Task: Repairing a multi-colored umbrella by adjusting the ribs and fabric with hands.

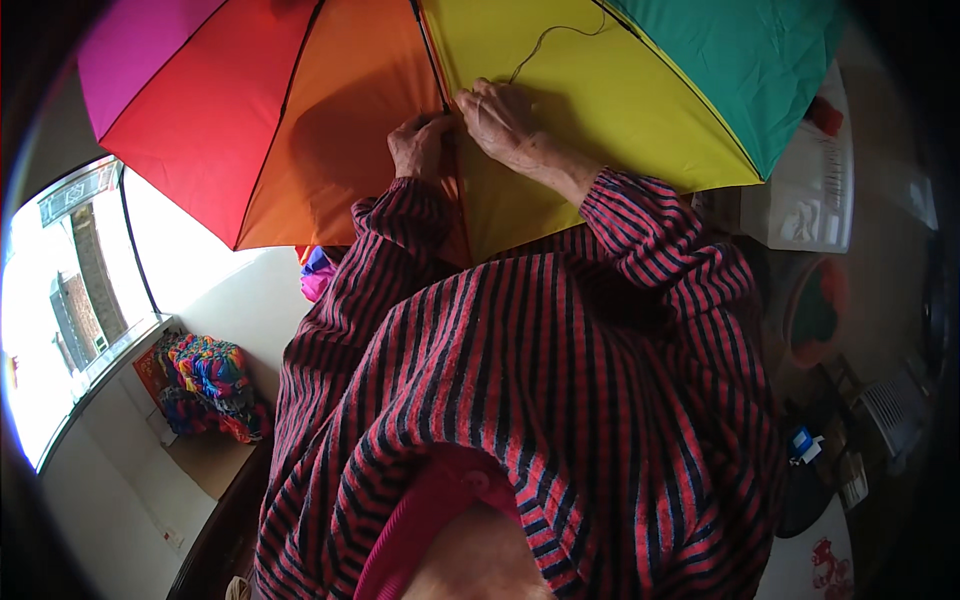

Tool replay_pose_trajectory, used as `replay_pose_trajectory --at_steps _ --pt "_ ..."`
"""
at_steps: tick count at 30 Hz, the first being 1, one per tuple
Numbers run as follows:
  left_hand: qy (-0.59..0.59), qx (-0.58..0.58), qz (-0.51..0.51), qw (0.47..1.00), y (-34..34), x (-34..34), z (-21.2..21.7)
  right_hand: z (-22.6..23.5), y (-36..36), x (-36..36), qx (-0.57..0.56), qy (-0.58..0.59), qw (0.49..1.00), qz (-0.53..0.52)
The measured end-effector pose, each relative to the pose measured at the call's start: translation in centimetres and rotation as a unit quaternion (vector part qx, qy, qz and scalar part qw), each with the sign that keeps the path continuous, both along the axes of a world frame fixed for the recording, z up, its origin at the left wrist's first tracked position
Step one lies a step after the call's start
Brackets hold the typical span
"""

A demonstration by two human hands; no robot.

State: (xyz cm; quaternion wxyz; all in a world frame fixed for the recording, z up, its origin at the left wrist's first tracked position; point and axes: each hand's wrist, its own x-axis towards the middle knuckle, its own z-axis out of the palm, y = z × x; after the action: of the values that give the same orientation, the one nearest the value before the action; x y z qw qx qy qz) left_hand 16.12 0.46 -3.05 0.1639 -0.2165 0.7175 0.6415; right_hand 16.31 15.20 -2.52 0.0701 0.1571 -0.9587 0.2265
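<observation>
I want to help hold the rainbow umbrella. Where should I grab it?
Probably the outer hem of the rainbow umbrella, on its orange panel, coming from the left. The left hand and right hand pinch the rib seam mid-canopy, where a thread trails.

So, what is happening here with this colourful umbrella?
A person in a red and dark striped top works with both bare hands on an open rainbow umbrella. The left hand and the right hand pinch the fabric along a rib between the orange and yellow panels. A dark thread runs up from the right hand across the yellow panel. A pile of folded colourful fabric lies lower left.
</observation>
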Motion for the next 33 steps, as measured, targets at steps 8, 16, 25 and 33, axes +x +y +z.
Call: replay_pose_trajectory --at_steps 8,16,25,33 --pt "-0.021 0.020 0.042 0.999 0.6 -0.3 0.2 0.5 0.3 -0.7 0.066 -0.047 0.995 0.054" --pt "0.019 0.052 0.054 0.997 0.0 -0.2 -1.1 -1.9 0.8 -2.8 -0.058 -0.055 0.991 0.108" --pt "0.019 0.046 0.057 0.997 0.0 0.0 -0.9 -2.2 0.2 -2.0 -0.138 0.064 0.983 0.102" --pt "-0.028 0.079 0.078 0.993 0.1 -0.6 0.4 -3.0 0.2 -2.3 -0.284 0.056 0.952 0.095"
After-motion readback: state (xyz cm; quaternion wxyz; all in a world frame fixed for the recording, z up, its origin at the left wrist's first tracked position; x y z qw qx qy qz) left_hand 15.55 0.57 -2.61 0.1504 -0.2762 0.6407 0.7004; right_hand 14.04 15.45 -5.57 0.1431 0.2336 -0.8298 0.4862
